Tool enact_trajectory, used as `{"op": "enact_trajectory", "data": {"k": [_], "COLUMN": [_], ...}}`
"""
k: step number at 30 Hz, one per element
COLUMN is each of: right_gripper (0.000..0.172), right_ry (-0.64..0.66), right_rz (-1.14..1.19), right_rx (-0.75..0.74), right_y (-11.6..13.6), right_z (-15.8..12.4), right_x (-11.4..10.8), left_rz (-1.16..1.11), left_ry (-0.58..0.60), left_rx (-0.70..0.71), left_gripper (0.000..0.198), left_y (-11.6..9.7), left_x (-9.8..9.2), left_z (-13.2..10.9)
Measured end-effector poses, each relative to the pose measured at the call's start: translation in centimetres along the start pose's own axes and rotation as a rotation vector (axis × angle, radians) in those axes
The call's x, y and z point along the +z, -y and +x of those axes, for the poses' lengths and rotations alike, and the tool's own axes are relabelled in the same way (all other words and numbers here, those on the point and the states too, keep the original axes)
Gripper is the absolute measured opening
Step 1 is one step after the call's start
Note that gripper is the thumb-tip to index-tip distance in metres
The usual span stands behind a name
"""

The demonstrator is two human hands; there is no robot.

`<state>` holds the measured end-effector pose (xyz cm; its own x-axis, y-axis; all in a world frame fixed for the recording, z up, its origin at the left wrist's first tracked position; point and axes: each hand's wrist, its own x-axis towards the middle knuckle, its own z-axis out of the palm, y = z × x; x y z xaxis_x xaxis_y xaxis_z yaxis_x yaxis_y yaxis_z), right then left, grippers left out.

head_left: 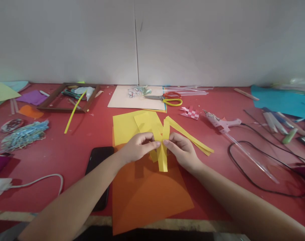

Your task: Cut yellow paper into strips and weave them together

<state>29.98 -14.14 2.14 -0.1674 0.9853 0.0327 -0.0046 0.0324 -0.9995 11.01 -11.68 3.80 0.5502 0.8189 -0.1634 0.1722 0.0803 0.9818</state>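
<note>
My left hand [138, 146] and my right hand [180, 149] meet over the middle of the red table [212, 134]. Both pinch crossed yellow paper strips [163, 154], fingertips almost touching. One strip hangs down toward me, and others fan out to the right [192, 139]. Behind the hands lies a yellow paper sheet [124, 125]. Under my wrists a large orange paper sheet [144, 197] reaches past the table's front edge.
A black phone [98, 160] lies left of the orange sheet. Scissors [165, 98] rest on a beige board at the back. A pink glue gun [223, 123] with a black cable [255, 167] lies right. A wooden frame [67, 97], a yarn bundle [24, 135] and a white cable sit left.
</note>
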Motion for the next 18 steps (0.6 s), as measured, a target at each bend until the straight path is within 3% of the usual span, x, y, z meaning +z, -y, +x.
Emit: {"op": "enact_trajectory", "data": {"k": [5,11,18], "right_gripper": [0.037,0.037,0.033], "right_ry": [-0.012,-0.014,0.024], "right_rz": [0.005,0.020,0.044], "right_rx": [-0.002,-0.001,0.033], "right_y": [-0.11,-0.23,-0.04], "right_z": [0.08,0.17,0.19], "right_x": [-0.13,-0.19,-0.10], "left_rz": [0.029,0.016,0.077], "left_ry": [-0.051,0.127,0.102], "left_rx": [-0.011,-0.043,-0.085], "left_gripper": [0.032,0.031,0.033], "left_y": [0.03,-0.42,0.23], "left_x": [-0.08,0.24,0.06], "left_z": [-0.03,-0.55,-0.14]}}
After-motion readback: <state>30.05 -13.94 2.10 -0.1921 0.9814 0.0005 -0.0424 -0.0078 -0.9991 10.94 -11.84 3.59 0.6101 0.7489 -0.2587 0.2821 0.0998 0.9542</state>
